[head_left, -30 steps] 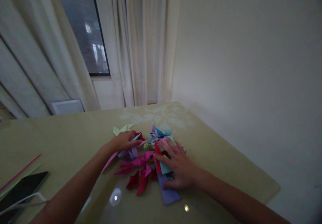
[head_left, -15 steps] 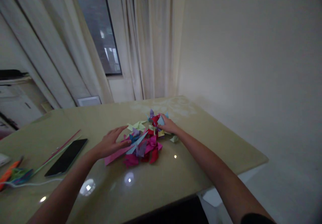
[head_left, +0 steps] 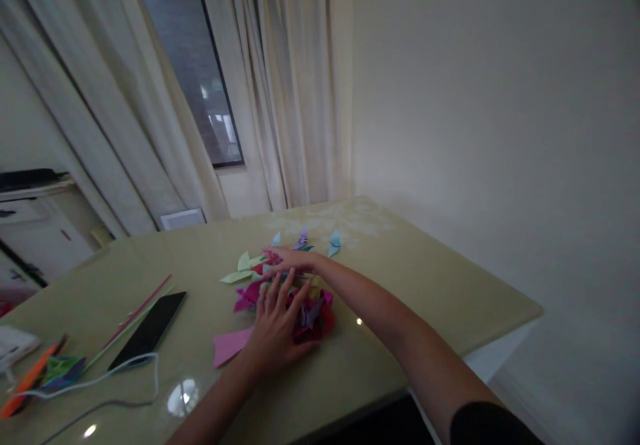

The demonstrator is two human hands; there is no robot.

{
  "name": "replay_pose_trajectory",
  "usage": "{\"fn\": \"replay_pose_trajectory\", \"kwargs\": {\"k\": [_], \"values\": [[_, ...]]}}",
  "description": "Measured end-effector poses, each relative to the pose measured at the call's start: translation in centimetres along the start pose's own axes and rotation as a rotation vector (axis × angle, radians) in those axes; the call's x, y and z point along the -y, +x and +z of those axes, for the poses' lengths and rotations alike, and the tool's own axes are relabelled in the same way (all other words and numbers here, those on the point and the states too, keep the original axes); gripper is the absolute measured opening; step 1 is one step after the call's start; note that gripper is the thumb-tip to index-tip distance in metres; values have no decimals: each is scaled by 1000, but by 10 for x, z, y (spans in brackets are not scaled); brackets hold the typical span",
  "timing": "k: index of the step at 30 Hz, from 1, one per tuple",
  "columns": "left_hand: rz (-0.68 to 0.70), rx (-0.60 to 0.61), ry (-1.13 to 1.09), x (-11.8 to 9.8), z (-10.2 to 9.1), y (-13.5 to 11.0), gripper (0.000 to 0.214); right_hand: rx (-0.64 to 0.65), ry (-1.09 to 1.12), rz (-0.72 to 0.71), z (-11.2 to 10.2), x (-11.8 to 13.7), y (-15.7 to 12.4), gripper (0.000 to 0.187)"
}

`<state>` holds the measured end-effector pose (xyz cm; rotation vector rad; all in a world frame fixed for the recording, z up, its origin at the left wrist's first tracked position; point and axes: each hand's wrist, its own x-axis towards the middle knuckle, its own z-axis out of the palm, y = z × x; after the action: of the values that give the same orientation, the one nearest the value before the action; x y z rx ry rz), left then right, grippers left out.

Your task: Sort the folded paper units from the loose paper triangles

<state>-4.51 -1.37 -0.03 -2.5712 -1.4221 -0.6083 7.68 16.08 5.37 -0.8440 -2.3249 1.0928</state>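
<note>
A heap of folded paper pieces point(head_left: 313, 315) in pink, red, purple, green and blue lies on the table. My left hand point(head_left: 280, 325) rests over its near side, fingers spread and pointing away from me. Beyond it, my right hand point(head_left: 293, 260) reaches across the far side of the heap, its fingers apart and curved over pink and red paper. The hands partly hide the pieces beneath them. Pale green folded pieces point(head_left: 243, 270) lie to the left of my right hand. Past it sit a purple piece point(head_left: 302, 238) and a light blue one point(head_left: 335, 242). A flat pink paper point(head_left: 231, 346) lies beside my left wrist.
On the left of the glossy table point(head_left: 415, 265) lie a black phone point(head_left: 150, 328), thin pink and green sticks point(head_left: 135, 318), a white cable point(head_left: 107, 376) and an orange tool point(head_left: 30, 381). A wall point(head_left: 475, 131) borders the right side; curtains point(head_left: 295, 98) hang behind.
My left hand has moved right onto the heap and spread its fingers. My right hand has swept left across the heap. Pieces have shifted, leaving several at the back and left.
</note>
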Motion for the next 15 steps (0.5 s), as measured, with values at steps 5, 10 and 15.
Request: {"fn": "replay_pose_trajectory", "kwargs": {"k": [5,10,15], "values": [[-68,2,27,6,-5,24,89,35,87,49,-38,11,-18,62],[-176,154,9,40,-13,45,63,-340,-185,211,-85,-20,-57,58],[-411,-59,-16,70,-27,43,57,-500,-295,367,-99,-65,-93,62]]}}
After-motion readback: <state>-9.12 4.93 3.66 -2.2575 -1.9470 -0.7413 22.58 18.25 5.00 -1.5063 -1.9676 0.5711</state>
